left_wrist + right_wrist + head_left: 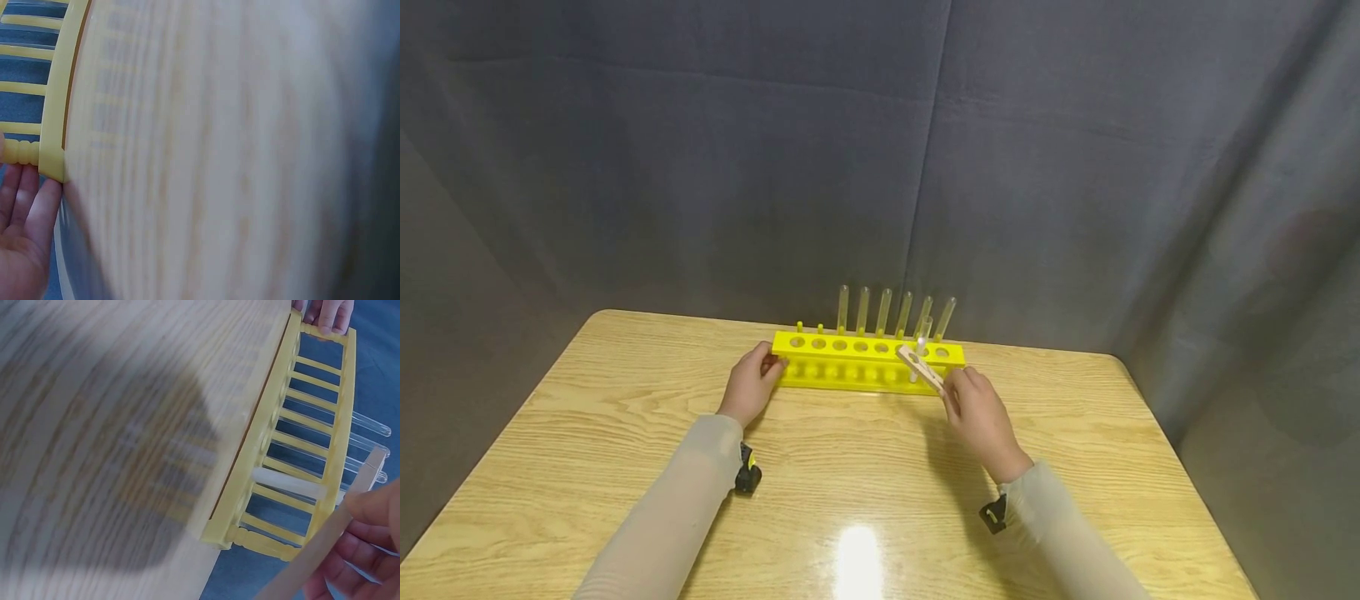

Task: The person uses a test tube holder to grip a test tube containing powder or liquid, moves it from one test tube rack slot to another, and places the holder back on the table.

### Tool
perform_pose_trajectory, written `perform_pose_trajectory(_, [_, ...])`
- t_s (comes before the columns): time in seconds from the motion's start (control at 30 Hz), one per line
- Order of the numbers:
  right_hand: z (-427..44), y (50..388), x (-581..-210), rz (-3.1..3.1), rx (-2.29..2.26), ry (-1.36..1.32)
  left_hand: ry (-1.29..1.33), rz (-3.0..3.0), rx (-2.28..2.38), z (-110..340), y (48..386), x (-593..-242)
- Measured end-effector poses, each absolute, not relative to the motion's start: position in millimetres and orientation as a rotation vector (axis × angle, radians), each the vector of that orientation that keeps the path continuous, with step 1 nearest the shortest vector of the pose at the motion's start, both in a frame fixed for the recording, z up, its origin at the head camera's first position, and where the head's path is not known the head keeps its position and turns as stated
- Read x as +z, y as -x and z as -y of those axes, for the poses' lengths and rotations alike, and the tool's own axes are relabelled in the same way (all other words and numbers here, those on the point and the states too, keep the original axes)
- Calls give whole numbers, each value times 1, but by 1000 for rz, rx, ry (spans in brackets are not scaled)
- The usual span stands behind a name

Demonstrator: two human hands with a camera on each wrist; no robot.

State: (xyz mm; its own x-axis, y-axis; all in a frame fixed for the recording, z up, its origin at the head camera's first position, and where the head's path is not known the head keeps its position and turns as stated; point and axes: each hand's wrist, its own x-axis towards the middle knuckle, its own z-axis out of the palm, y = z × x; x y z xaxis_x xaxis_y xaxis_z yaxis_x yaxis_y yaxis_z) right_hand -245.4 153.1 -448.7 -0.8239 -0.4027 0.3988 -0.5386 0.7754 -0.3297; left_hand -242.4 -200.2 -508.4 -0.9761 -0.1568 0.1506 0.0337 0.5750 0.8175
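A yellow test tube rack [871, 354] stands near the far edge of the table. My left hand [751, 385] grips its left end, with the fingers at the end post in the left wrist view. In my right hand [987, 417] is a wooden test tube clamp [927, 375], slanting up to the left. The clamp's tip is at a test tube with white contents [922, 343], which stands in a hole near the rack's right end. In the right wrist view, the white lower part [287, 481] of this tube shows inside the rack; fingers partly hide the clamp's grip on it.
Several clear test tubes [863, 310] sit upside down on the rack's back pegs, the rightmost leaning. Two bare pegs [820, 327] are at the left. Behind the wooden table [820, 467] hangs a grey curtain [760, 183], close to the tubes.
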Motion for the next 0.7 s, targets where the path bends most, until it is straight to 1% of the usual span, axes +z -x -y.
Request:
perform_pose_trajectory(0.33, [-153,243,-456,2765,644,-646,-106,2595,-1367,199,242,-509])
perform_pose_trajectory(0.7, [-153,243,-463,2831,622,-622,-114,2601,-1357,200,242,-508])
